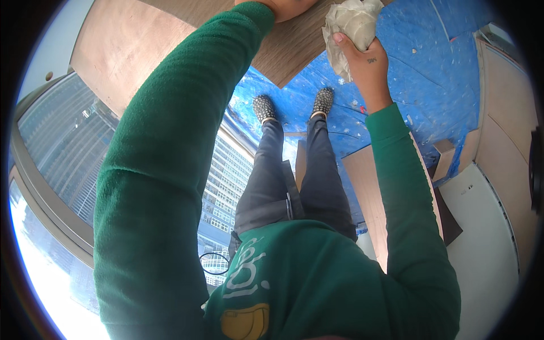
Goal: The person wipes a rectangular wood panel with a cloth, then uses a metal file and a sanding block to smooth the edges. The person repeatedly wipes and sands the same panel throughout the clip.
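My right hand (pixel 371 71) is closed on a crumpled off-white rag (pixel 357 20), its thumb pressed over the near side of the bundle. The rag's loose folds hang beside the edge of a brown wood-grain panel (pixel 289 51). At the top edge of the view, my left hand (pixel 280 8) is over the same panel, its arm reaching far forward. Its fingers are mostly cut off by the frame, so their grip does not show. Whether that hand touches the panel cannot be told.
Blue sheeting (pixel 430 85) with pale specks covers the floor around my shoes (pixel 322 102). A pale plywood board (pixel 130 51) stands at left, by a window (pixel 68 153) facing tall buildings. Several boards, including a light wood one (pixel 365 187), lie near my right arm.
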A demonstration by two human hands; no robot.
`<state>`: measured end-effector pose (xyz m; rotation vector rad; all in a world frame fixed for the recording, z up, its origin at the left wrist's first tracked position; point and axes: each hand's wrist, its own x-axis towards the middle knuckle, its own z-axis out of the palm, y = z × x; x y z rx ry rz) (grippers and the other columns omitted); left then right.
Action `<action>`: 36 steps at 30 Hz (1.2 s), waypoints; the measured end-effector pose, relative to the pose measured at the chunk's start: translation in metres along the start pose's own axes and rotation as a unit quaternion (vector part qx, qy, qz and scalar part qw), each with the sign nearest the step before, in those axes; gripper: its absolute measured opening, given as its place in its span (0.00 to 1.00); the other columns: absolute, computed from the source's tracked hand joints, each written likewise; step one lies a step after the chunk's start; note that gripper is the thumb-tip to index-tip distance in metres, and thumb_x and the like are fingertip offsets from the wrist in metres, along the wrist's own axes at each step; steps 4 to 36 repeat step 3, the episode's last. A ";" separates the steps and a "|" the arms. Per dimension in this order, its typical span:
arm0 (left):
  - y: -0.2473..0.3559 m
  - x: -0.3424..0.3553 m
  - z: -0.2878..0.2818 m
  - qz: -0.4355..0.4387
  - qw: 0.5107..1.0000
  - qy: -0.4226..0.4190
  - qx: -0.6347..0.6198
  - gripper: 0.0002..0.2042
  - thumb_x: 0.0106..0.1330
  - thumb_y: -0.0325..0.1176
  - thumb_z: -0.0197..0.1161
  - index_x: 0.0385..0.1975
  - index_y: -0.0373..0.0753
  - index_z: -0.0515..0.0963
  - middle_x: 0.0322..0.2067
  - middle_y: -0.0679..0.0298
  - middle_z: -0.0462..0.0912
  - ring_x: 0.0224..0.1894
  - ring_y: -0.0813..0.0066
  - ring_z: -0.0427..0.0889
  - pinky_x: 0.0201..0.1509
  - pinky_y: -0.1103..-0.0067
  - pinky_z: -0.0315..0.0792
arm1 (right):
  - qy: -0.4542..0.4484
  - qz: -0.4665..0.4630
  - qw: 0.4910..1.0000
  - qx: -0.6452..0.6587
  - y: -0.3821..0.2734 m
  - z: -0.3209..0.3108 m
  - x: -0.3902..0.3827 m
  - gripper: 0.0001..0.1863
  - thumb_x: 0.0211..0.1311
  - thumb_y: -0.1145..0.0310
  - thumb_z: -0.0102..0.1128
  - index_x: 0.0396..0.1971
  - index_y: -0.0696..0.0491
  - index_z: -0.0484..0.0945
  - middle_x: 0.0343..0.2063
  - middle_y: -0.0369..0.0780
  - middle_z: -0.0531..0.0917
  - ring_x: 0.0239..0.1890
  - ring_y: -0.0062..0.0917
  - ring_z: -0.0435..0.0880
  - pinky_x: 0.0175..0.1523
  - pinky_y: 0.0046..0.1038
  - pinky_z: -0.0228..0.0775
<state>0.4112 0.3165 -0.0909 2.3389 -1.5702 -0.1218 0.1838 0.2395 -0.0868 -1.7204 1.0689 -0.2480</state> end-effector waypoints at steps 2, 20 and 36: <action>0.000 -0.001 0.000 -0.002 1.000 0.001 -0.002 0.36 0.73 0.55 0.52 0.76 0.42 0.64 0.79 0.59 0.60 0.82 0.58 0.52 0.84 0.58 0.42 | -0.030 -0.022 0.999 0.001 0.003 0.002 -0.009 0.28 0.62 0.51 0.79 0.49 0.61 0.85 0.42 0.41 0.90 0.43 0.22 0.88 0.49 0.26 0.79; -0.002 -0.001 0.003 -0.001 1.000 0.005 0.000 0.36 0.73 0.56 0.52 0.76 0.43 0.63 0.79 0.60 0.60 0.82 0.58 0.52 0.85 0.58 0.41 | -0.049 -0.041 0.998 -0.007 0.005 0.005 -0.014 0.29 0.61 0.52 0.79 0.51 0.61 0.84 0.43 0.41 0.90 0.44 0.22 0.88 0.50 0.26 0.79; -0.002 -0.001 0.003 -0.001 1.000 0.005 0.000 0.36 0.73 0.56 0.52 0.76 0.43 0.63 0.79 0.60 0.60 0.82 0.58 0.52 0.85 0.58 0.41 | -0.049 -0.041 0.998 -0.007 0.005 0.005 -0.014 0.29 0.61 0.52 0.79 0.51 0.61 0.84 0.43 0.41 0.90 0.44 0.22 0.88 0.50 0.26 0.79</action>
